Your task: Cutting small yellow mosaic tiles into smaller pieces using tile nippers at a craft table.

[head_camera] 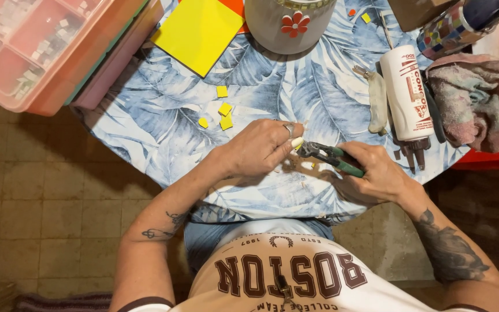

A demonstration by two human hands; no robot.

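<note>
1. a pink plastic box (36, 52) with small compartments sits at the far left, hanging over the edge of the surface (163, 133).
2. a big yellow square tile (198, 32) lies further in, with small yellow pieces (222, 108) scattered just below it.
3. the left hand (261, 147) has its fingers pressed together, pinching a tiny yellow chip (299, 147) at the fingertips.
4. the chip sits in the jaws of the green-handled nippers (330, 156), near the middle of the surface.
5. the right hand (376, 176) is closed around the nippers' handles.
6. a white glue tube (406, 92) and a crumpled rag (472, 101) lie to the right.
</note>
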